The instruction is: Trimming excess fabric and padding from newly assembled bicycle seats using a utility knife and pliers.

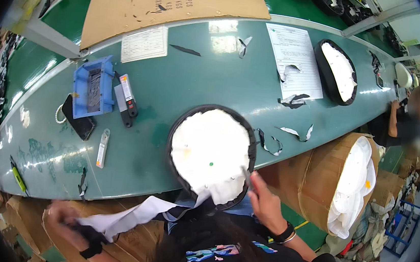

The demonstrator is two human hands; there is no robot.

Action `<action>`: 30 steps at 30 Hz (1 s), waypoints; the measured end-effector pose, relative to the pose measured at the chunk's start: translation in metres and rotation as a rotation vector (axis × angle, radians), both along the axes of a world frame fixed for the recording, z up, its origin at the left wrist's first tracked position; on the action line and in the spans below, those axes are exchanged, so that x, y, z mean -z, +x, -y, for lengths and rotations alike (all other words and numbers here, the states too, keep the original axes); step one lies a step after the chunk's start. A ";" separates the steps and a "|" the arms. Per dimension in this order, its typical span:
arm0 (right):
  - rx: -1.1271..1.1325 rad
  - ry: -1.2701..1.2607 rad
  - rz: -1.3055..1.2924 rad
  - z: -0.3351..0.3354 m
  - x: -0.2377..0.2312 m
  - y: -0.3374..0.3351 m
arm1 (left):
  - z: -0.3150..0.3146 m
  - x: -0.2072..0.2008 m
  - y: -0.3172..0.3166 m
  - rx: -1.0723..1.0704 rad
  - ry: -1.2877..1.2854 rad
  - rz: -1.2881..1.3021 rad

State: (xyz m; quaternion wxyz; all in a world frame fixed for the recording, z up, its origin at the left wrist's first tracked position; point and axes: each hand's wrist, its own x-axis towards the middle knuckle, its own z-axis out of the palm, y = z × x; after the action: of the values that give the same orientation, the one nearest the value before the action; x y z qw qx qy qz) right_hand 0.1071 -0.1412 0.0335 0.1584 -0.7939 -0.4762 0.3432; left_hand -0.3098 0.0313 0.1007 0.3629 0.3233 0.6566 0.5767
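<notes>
A round black-rimmed pad with a white face [212,154] lies at the table's near edge, in front of me. A long white and black strip of fabric [145,213] runs from the pad's lower rim toward the left. My left hand [70,222], slightly blurred, is closed on the far end of that strip, off the table's edge. At the pad's right rim, my right hand [266,206] is closed round a thin grey blade-like tool [246,176]. Its tip lies over the white face; the handle is hidden in my fingers.
A blue bin [93,87], a box cutter [126,96], a phone [79,120] and a green knife [18,177] lie left. Fabric scraps [295,100], paper sheets [297,58] and another pad [336,72] lie right. A carton [317,178] stands beside the table; a person [408,121] works beyond.
</notes>
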 end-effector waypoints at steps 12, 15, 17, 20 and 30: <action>-0.107 0.170 -0.704 -0.163 0.007 0.023 | 0.064 0.180 0.162 0.137 -0.503 0.492; -0.297 0.617 -0.034 -0.228 0.022 0.104 | 0.071 0.152 0.129 0.033 -0.264 0.240; 0.151 0.198 -0.361 -0.299 -0.001 0.146 | 0.136 0.219 0.024 -0.188 0.115 -0.422; 0.298 0.540 -0.252 -0.366 0.040 0.284 | 0.133 0.149 0.007 -0.138 -0.251 -0.861; 0.744 0.689 -0.733 -0.575 0.096 0.429 | 0.215 0.141 -0.035 -0.551 -0.233 0.307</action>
State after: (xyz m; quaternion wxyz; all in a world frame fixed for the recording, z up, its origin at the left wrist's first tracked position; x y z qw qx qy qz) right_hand 0.5362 0.4341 -0.0622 0.6674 -0.6404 -0.1661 0.3419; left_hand -0.3445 -0.1840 -0.0399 0.3225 -0.0007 0.7184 0.6163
